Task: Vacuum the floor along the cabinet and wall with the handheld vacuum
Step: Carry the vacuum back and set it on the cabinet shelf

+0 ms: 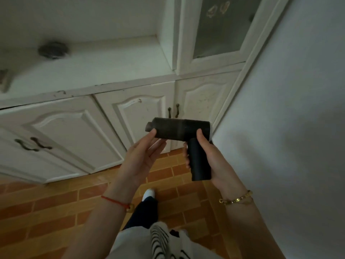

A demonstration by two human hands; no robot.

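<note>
The handheld vacuum, a black pistol-shaped unit with a round barrel and a thick grip, is held up in the air in front of the cabinet, well above the floor. Its barrel lies roughly level, with the short nozzle end pointing left and the pale-rimmed back end pointing right toward the wall. The right hand is wrapped around the grip, thumb laid up against the barrel's near side and fingertips curling round the grip's left edge. The left hand is mostly open, palm turned up, with its fingers extended under the front of the barrel and the thumb tip touching the barrel just beside the nozzle. A red string bracelet circles the left wrist and a gold chain bracelet the right. The cabinet is white, with arched door panels and dark metal handles; a glass-fronted upper door rises at the far right, where the cabinet meets the wall. The floor is laid in orange-brown brick-pattern tiles, and a dark trouser leg ending in a white shoe stands on it between the forearms.
</note>
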